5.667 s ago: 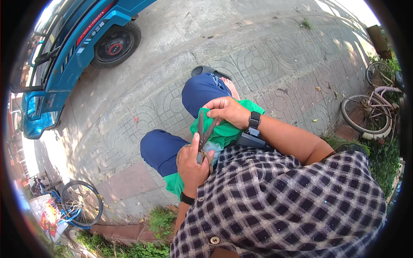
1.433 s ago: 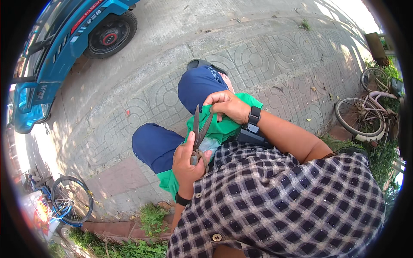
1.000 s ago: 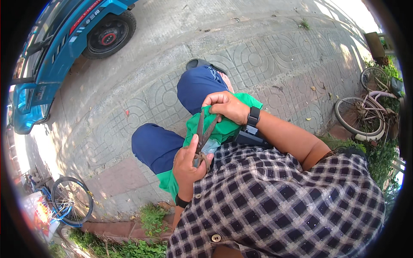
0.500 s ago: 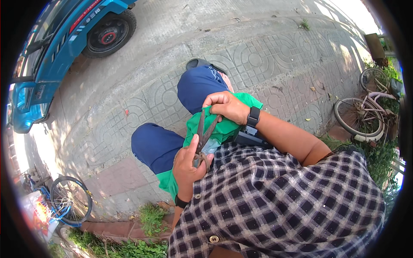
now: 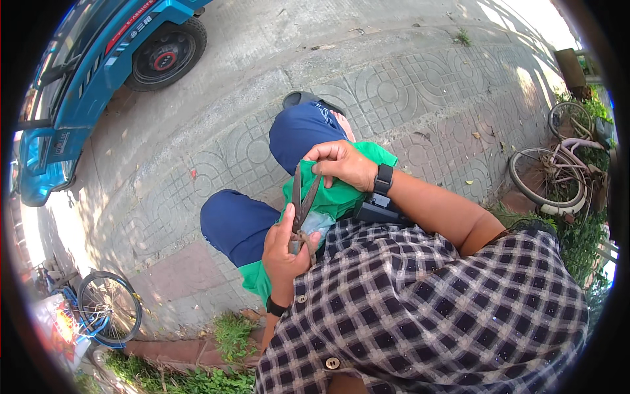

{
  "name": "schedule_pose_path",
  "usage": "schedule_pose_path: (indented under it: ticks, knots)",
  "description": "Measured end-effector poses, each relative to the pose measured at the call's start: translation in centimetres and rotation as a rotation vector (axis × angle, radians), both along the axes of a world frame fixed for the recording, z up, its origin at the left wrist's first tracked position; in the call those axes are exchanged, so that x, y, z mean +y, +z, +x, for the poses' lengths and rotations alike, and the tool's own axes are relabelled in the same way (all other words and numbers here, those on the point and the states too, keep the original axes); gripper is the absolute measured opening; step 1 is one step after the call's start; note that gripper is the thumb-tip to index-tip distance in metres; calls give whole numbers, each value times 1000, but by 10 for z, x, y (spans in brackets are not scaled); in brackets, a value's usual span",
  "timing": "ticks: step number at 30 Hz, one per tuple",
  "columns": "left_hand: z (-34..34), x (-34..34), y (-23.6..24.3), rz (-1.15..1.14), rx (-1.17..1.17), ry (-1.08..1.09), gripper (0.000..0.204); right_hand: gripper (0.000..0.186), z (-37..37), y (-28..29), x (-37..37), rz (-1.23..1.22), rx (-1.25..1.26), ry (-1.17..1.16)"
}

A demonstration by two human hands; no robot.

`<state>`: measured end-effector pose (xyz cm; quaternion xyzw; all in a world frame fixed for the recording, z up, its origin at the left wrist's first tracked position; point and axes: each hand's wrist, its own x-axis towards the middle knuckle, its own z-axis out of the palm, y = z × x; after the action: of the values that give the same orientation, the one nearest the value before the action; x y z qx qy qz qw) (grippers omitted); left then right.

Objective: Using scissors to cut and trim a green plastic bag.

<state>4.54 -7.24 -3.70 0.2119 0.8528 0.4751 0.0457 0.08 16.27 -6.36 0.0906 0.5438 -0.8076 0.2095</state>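
My left hand (image 5: 282, 255) is closed round the handles of dark, worn scissors (image 5: 304, 206). Some wrapping shows at the handles, and the blades point away from me, spread apart. With thumb and fingers my right hand (image 5: 348, 165) pinches the edge of a green cloth (image 5: 336, 197) close to the blade tips. The cloth lies across my lap over dark blue trousers (image 5: 239, 220). A piece of clear plastic (image 5: 319, 223) shows beside the scissor handles. Whether the blades touch the cloth at their tips I cannot tell.
A blue vehicle (image 5: 98, 79) with a black wheel stands at the far left. One bicycle (image 5: 108, 308) is at the lower left, a pinkish one (image 5: 551, 177) at the right. Patterned paving (image 5: 407, 92) spreads ahead; green plants (image 5: 230, 335) grow near the lower edge.
The scissors have shifted slightly left and their blades are turned a little more upright in the picture. My right hand keeps its pinch on the green cloth, slightly further left.
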Motion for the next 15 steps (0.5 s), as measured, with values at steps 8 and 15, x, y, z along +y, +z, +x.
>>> schedule_pose_path:
  ticks: [8, 15]
  knots:
    - [1, -4, -2, -45, 50, -33, 67, 18, 0, -5, -1, 1, 4, 2]
    - [2, 1, 4, -96, 64, -14, 68, 18, 0, -2, -1, 42, 16, 19]
